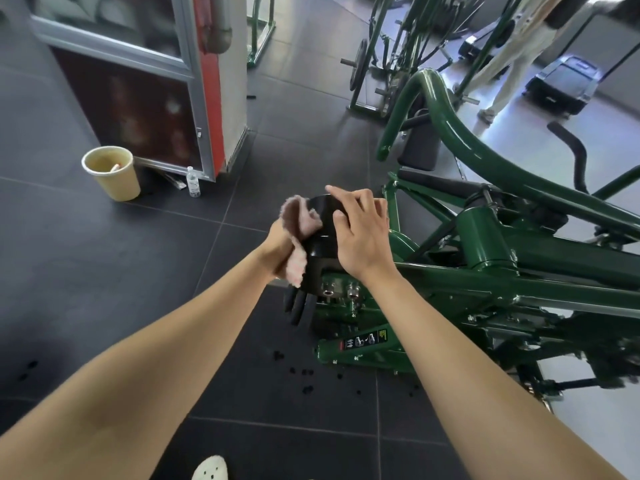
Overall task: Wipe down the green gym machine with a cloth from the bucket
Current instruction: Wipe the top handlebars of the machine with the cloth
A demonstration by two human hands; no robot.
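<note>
The cloth [300, 221], a fuzzy pinkish-brown rag with a ragged nap, is bunched in the left hand [280, 249] and pressed against the left side of a glossy black drum [323, 221] at the near end of the green gym machine [519, 261]. One end of the rag stands up above the fingers and the other hangs below the palm. The right hand [360, 233] lies over the top of the drum with its fingers bent round the far rim, holding it.

Under the drum sit two bright steel bolts [351, 291], a few black foam grips [298, 306] and a warning label [367, 339] on the base tube. The frame is thick round tubing in shiny dark green paint, with black pads behind it.

Black crumbs [304, 372] are scattered on the matte dark floor tiles [104, 271] by the base. Toward the floor's left edge a pale yellow bucket [112, 178] stands at the foot of an aluminium-framed door [194, 98], a clear water bottle [193, 181] just beside it. Far back, another person [512, 57] stands among more green machines.
</note>
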